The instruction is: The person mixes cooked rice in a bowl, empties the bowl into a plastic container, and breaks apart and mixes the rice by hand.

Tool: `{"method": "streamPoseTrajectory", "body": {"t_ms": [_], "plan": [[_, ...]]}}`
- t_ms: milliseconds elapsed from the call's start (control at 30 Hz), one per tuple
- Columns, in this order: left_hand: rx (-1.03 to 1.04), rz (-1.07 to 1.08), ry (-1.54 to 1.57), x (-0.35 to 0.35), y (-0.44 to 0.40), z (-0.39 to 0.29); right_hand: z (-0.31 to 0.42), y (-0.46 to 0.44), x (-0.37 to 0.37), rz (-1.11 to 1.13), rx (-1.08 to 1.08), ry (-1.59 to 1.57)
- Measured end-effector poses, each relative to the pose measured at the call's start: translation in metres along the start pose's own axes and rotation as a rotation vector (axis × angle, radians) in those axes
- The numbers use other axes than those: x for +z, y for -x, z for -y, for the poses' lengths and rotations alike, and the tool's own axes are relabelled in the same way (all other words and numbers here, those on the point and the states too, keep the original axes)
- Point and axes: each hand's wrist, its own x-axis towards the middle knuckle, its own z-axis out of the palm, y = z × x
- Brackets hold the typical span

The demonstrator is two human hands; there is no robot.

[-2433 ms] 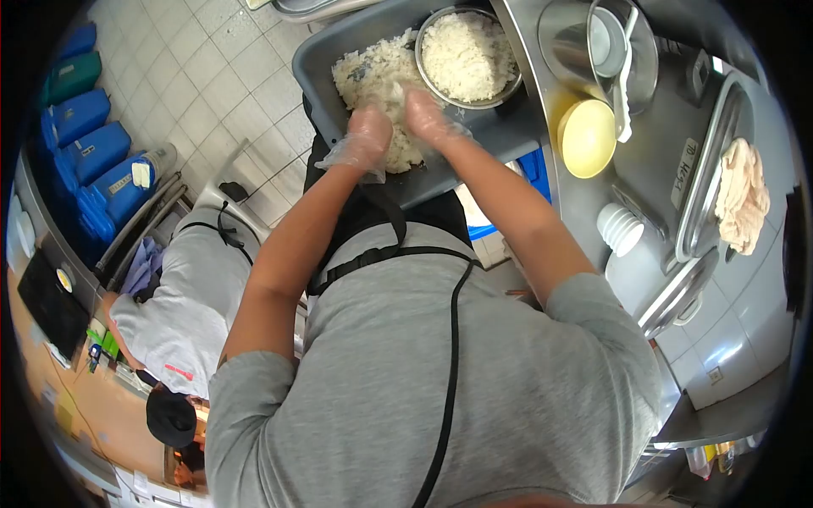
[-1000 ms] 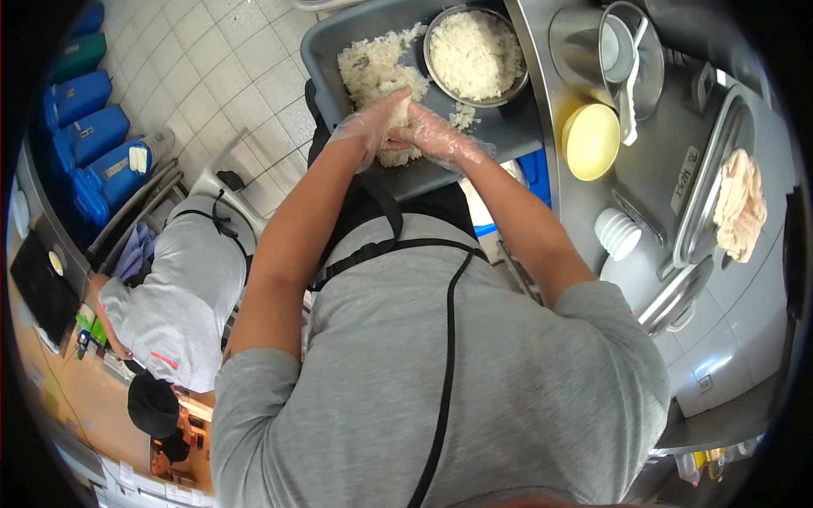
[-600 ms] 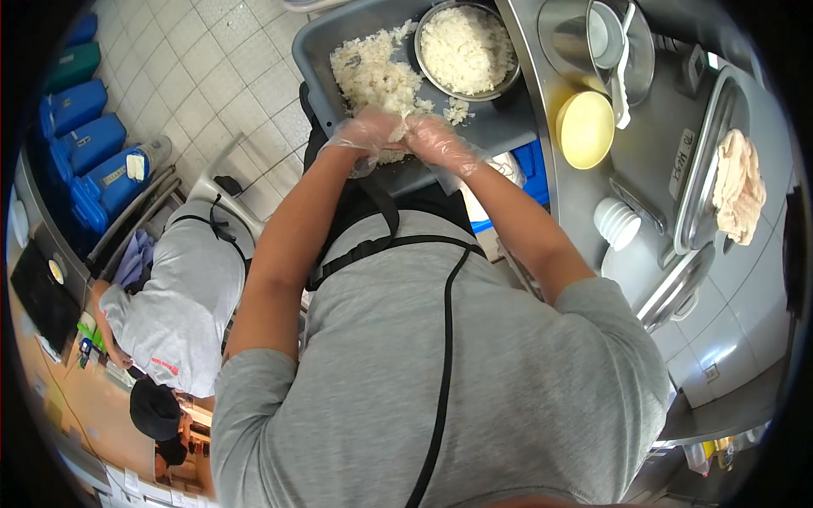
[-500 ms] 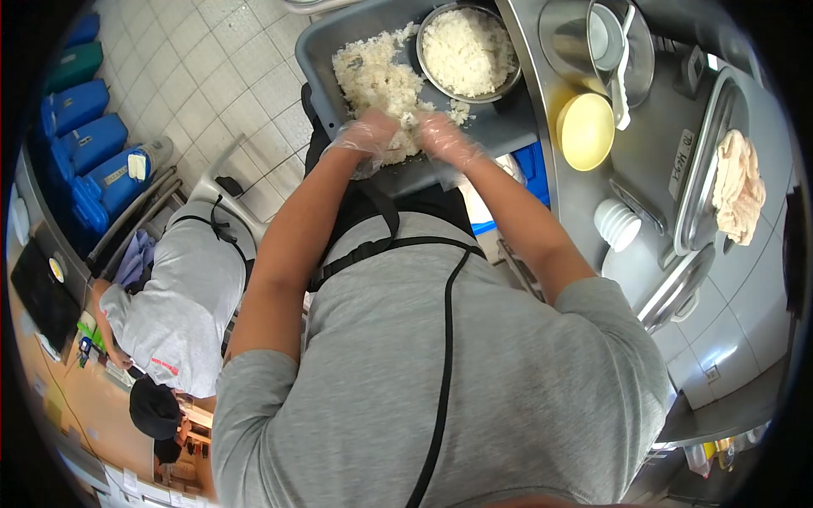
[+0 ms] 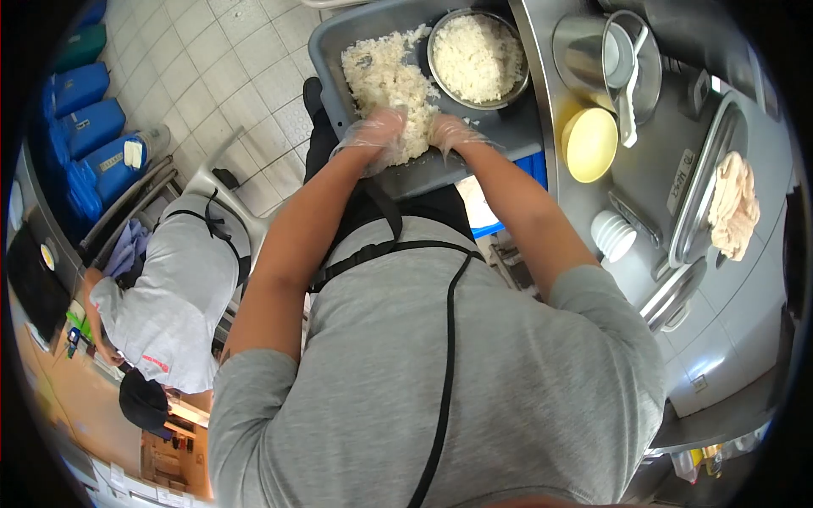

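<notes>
Loose white cooked rice (image 5: pixel 385 72) lies spread along the left part of a grey plastic tub (image 5: pixel 517 127). A round metal bowl (image 5: pixel 523 85) heaped with more rice (image 5: pixel 477 57) stands in the tub's far right corner. My left hand (image 5: pixel 381 131), in a clear plastic glove, rests on the near left side of the loose rice, its fingers stretched out over it. My right hand (image 5: pixel 455 133), gloved the same way, touches the rice's right edge with fingers extended downward. Some fingertips are hard to make out against the grains.
On the steel counter to my right are a yellow bowl (image 5: pixel 589 146), a metal pot (image 5: pixel 583 51), a white-handled utensil (image 5: pixel 627 114), stacked white cups (image 5: pixel 613 235) and a cloth (image 5: pixel 733 207) on a lid. A co-worker (image 5: pixel 174 296) bends at the left, near blue bins (image 5: pixel 91 127).
My hands have moved apart, the left flattening over the rice and the right shifting to its edge. The whole view has shifted slightly.
</notes>
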Motion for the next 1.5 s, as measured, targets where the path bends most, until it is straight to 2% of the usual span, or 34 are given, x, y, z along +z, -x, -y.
{"method": "streamPoseTrajectory", "body": {"t_ms": [33, 100, 133, 167, 200, 233, 300, 333, 367, 400, 467, 533, 600, 667, 700, 767, 800, 867, 900, 1000, 1067, 1133, 1200, 1233, 1267, 1300, 1333, 1400, 1433, 1467, 1500], "plan": [[-0.089, -0.071, 0.071, 0.015, -0.008, 0.006, 0.032, 0.028, -0.049, 0.103, 0.048, 0.022], [-0.189, -0.141, 0.149, 0.015, -0.005, -0.002, 0.050, 0.031, -0.090, 0.135, 0.047, 0.044], [-0.421, -0.256, 0.421, -0.004, 0.007, -0.019, 0.055, 0.030, -0.095, 0.161, 0.054, 0.055], [-0.651, -0.371, 0.692, -0.014, 0.013, -0.028, 0.024, -0.015, -0.058, 0.141, 0.000, 0.120], [-0.657, -0.372, 0.696, -0.006, 0.008, -0.017, 0.021, -0.030, -0.066, 0.016, 0.005, 0.061], [-0.406, -0.182, 0.427, 0.010, -0.002, 0.003, 0.023, -0.034, -0.079, -0.109, 0.014, -0.002], [-0.152, 0.012, 0.158, 0.020, -0.008, 0.006, 0.078, -0.016, -0.157, 0.035, 0.048, 0.026], [-0.388, -0.141, 0.649, 0.016, -0.005, -0.004, 0.072, -0.041, -0.143, 0.038, 0.047, 0.020], [-0.627, -0.298, 1.137, 0.010, 0.001, -0.013, 0.054, -0.085, -0.119, 0.050, -0.065, 0.135], [-0.636, -0.292, 1.130, 0.003, 0.007, -0.020, 0.050, -0.095, -0.109, 0.055, -0.125, 0.189], [-0.634, -0.345, 1.556, -0.010, 0.013, -0.025, 0.057, -0.090, -0.106, -0.001, -0.202, 0.229], [-0.627, -0.334, 1.491, -0.015, 0.013, -0.024, 0.060, -0.075, -0.106, -0.061, -0.227, 0.211], [-0.618, -0.316, 1.437, -0.014, 0.016, -0.023, 0.055, -0.054, -0.107, 0.384, -0.198, 0.152], [-0.576, -0.312, 1.367, -0.019, 0.014, -0.022, 0.037, -0.050, -0.057, 0.387, -0.118, 0.047], [-0.569, -0.311, 1.366, -0.009, 0.006, -0.015, 0.039, -0.042, -0.060, 0.383, -0.113, 0.048], [-0.577, -0.438, 1.062, 0.026, -0.014, 0.005, 0.050, -0.020, -0.070, 0.491, -0.075, -0.002], [-0.568, -0.435, 1.058, 0.028, -0.012, 0.009, 0.053, -0.010, -0.076, 0.484, -0.068, -0.006], [-0.129, -0.513, -0.179, 0.030, -0.007, 0.016, 0.065, 0.013, -0.096, 0.517, -0.114, -0.038], [-0.126, -0.516, -0.185, 0.030, -0.010, 0.019, 0.081, 0.038, -0.124, 0.525, -0.108, -0.083], [-0.243, -0.336, 0.178, 0.032, -0.014, 0.022, 0.090, 0.055, -0.129, 0.420, -0.107, -0.100], [-0.396, -0.382, 0.665, 0.035, -0.010, 0.019, 0.084, 0.044, -0.111, 0.397, -0.120, -0.058], [-0.409, -0.448, 0.657, 0.042, -0.013, 0.017, 0.071, 0.033, -0.088, 0.375, -0.136, -0.016], [-0.418, -0.508, 0.648, 0.037, -0.011, 0.011, 0.044, 0.035, -0.068, 0.270, -0.139, -0.551], [-0.501, -0.500, 0.708, 0.022, -0.005, 0.003, 0.033, 0.037, -0.059, 0.267, -0.133, -0.552], [-0.587, -0.490, 0.768, 0.010, -0.002, -0.001, 0.024, 0.041, -0.052, 0.166, -0.094, -0.807], [-0.583, -0.487, 0.769, -0.002, 0.000, -0.006, 0.017, 0.041, -0.045, 0.058, -0.053, -1.059], [-0.635, -0.394, 0.975, -0.009, 0.001, -0.008, 0.027, 0.056, -0.063, 0.056, -0.048, -1.062], [-0.730, -0.173, 1.376, -0.017, 0.004, -0.014, 0.065, 0.103, -0.123, 0.043, 0.132, -1.522], [-0.774, -0.045, 1.568, -0.021, 0.004, -0.018, 0.058, 0.092, -0.099, 0.042, 0.062, -1.787], [-0.815, 0.087, 1.756, -0.030, 0.005, -0.023, 0.064, 0.095, -0.099, 0.031, 0.071, -1.796], [-0.759, 0.167, 1.787, -0.041, 0.005, -0.024, 0.070, 0.098, -0.100, 0.010, 0.013, -1.639]]}}
